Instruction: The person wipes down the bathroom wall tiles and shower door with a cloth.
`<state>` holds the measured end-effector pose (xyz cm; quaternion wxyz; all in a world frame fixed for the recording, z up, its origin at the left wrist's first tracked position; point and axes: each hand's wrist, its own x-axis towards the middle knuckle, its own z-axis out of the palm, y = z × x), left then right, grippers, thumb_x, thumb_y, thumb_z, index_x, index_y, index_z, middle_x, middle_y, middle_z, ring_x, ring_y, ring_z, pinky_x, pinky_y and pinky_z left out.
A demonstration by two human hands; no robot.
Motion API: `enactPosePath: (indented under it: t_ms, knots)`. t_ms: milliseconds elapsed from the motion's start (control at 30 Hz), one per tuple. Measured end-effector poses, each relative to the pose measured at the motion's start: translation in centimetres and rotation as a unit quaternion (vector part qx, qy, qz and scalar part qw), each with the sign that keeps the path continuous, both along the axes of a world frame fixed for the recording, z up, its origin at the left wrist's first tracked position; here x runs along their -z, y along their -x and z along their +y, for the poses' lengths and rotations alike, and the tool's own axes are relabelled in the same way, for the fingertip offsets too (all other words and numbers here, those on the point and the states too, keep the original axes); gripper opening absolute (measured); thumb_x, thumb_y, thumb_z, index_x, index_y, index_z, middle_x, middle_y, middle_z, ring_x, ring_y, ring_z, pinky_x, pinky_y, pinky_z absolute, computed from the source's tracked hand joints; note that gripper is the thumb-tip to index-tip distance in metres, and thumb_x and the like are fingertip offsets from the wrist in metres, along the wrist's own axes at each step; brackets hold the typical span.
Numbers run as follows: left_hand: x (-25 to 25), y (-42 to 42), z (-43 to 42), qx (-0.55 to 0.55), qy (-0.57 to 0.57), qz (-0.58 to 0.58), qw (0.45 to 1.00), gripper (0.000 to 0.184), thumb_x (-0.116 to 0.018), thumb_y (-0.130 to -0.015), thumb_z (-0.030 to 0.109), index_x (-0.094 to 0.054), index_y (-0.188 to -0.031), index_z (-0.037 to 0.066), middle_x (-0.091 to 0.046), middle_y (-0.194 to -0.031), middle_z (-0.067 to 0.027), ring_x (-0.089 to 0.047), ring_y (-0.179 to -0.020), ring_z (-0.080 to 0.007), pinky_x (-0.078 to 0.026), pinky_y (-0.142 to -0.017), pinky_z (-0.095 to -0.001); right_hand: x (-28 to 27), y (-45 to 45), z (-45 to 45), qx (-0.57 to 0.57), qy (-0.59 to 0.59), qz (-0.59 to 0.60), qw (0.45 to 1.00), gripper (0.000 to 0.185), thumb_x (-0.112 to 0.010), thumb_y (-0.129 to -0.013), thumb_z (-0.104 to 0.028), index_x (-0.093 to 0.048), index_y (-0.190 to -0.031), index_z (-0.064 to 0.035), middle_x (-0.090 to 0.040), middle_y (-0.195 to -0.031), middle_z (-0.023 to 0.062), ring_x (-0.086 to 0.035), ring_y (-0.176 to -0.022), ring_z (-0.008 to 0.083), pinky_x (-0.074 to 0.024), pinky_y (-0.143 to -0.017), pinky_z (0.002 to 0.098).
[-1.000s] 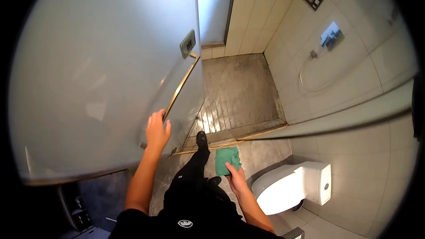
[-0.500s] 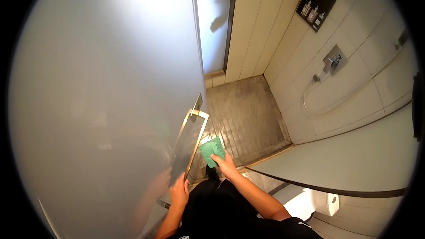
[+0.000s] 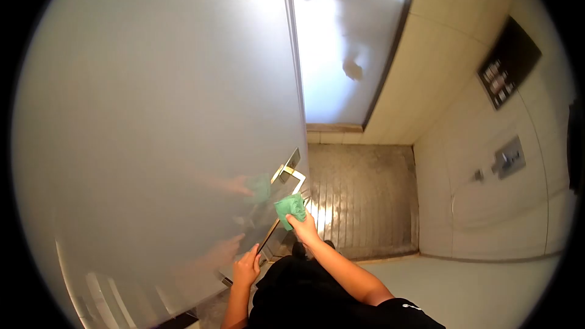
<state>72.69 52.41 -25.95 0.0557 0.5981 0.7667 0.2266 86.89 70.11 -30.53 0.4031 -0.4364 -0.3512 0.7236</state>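
Observation:
My right hand (image 3: 303, 229) grips a folded green cloth (image 3: 290, 209) and holds it against or just in front of the metal door handle (image 3: 299, 180). The cloth covers the middle of the handle's bar. Lower down, my left hand (image 3: 246, 267) is closed around the bottom end of that handle. The handle is fixed to a large frosted glass door (image 3: 183, 116), which faintly reflects both hands and the cloth.
Beyond the door's edge lies a shower floor (image 3: 365, 201). On the tiled right wall are a shower valve (image 3: 509, 157) and a dark niche (image 3: 510, 61) with several bottles. A blurred dark silhouette (image 3: 353, 18) shows on the lit frosted panel behind.
My right hand has brought the cloth from beside the handle onto it. The view has turned, so the shower wall sits farther right and the toilet area is out of view.

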Motion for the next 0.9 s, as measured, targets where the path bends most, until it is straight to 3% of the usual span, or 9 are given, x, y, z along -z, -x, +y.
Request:
enactPosePath:
  t_ms: [100, 300, 367, 500, 667, 800, 900]
  knots:
    - [0.2, 0.9, 0.7, -0.037, -0.008, -0.002, 0.999, 0.034, -0.063, -0.085, 0.015, -0.061, -0.119, 0.015, -0.061, -0.075, -0.0106, -0.06, -0.062, -0.0309, -0.048, -0.054, -0.0394, -0.4, 0.7, 2.2, -0.078, -0.025, -0.008, 0.997, 0.039, -0.067, -0.082, -0.01, -0.054, -0.118, -0.0013, -0.064, -0.106, 0.0073, -0.061, -0.095, 0.0146, -0.0484, -0.082, 0.0288]
    - [3.1, 3.5, 1.6, -0.087, -0.029, -0.019, 0.996, 0.033, -0.059, -0.088, 0.018, -0.059, -0.121, 0.016, -0.065, -0.088, -0.0146, -0.062, -0.074, -0.0354, -0.05, -0.063, -0.0437, 1.4, 1.5, 5.2, -0.17, -0.076, -0.086, 0.979, 0.035, -0.069, -0.08, -0.011, -0.058, -0.112, -0.0016, -0.065, -0.096, 0.0052, -0.061, -0.083, 0.0137, -0.0502, -0.074, 0.0287]
    - [1.7, 3.1, 2.2, -0.128, -0.007, -0.037, 0.991, 0.031, -0.059, -0.089, 0.02, -0.059, -0.119, 0.015, -0.066, -0.089, -0.0148, -0.062, -0.076, -0.0363, -0.051, -0.065, -0.0442, 2.7, 1.2, 5.7, -0.177, -0.049, -0.118, 0.976, 0.033, -0.068, -0.08, -0.013, -0.058, -0.111, -0.002, -0.065, -0.095, 0.006, -0.062, -0.084, 0.0148, -0.0515, -0.071, 0.0301]
    - [0.6, 3.6, 3.2, -0.159, -0.023, -0.03, 0.987, 0.029, -0.06, -0.088, 0.021, -0.059, -0.116, 0.013, -0.066, -0.091, -0.0147, -0.062, -0.077, -0.0371, -0.051, -0.065, -0.0439, -0.3, 1.0, 5.7, -0.227, 0.061, -0.033, 0.971, 0.034, -0.065, -0.083, -0.013, -0.056, -0.114, -0.0031, -0.064, -0.101, 0.0072, -0.063, -0.084, 0.0178, -0.0529, -0.069, 0.0318]
    - [1.3, 4.7, 3.8, -0.172, -0.074, -0.037, 0.982, 0.028, -0.06, -0.088, 0.021, -0.059, -0.115, 0.012, -0.067, -0.093, -0.0144, -0.062, -0.078, -0.0375, -0.051, -0.065, -0.0435, -2.8, 1.9, 5.0, -0.287, 0.056, -0.072, 0.953, 0.039, -0.064, -0.084, -0.015, -0.053, -0.121, -0.0079, -0.06, -0.111, 0.006, -0.059, -0.097, 0.019, -0.0504, -0.077, 0.0337]
    - [2.0, 6.0, 3.6, -0.198, -0.074, -0.028, 0.977, 0.029, -0.06, -0.088, 0.02, -0.058, -0.115, 0.011, -0.066, -0.095, -0.0152, -0.062, -0.079, -0.0376, -0.051, -0.066, -0.0439, -1.7, 3.8, 3.2, -0.312, 0.043, -0.063, 0.947, 0.04, -0.064, -0.084, -0.014, -0.053, -0.122, -0.0088, -0.06, -0.11, 0.0051, -0.06, -0.096, 0.0182, -0.0507, -0.077, 0.0337]
    - [1.8, 6.7, 4.0, -0.215, -0.057, -0.033, 0.974, 0.029, -0.06, -0.088, 0.02, -0.058, -0.115, 0.01, -0.066, -0.096, -0.0162, -0.063, -0.08, -0.0374, -0.051, -0.066, -0.044, -2.1, 4.5, 2.3, -0.301, 0.053, -0.076, 0.949, 0.031, -0.063, -0.084, -0.012, -0.057, -0.114, -0.0071, -0.062, -0.102, 0.003, -0.06, -0.087, 0.0129, -0.0493, -0.07, 0.0281]
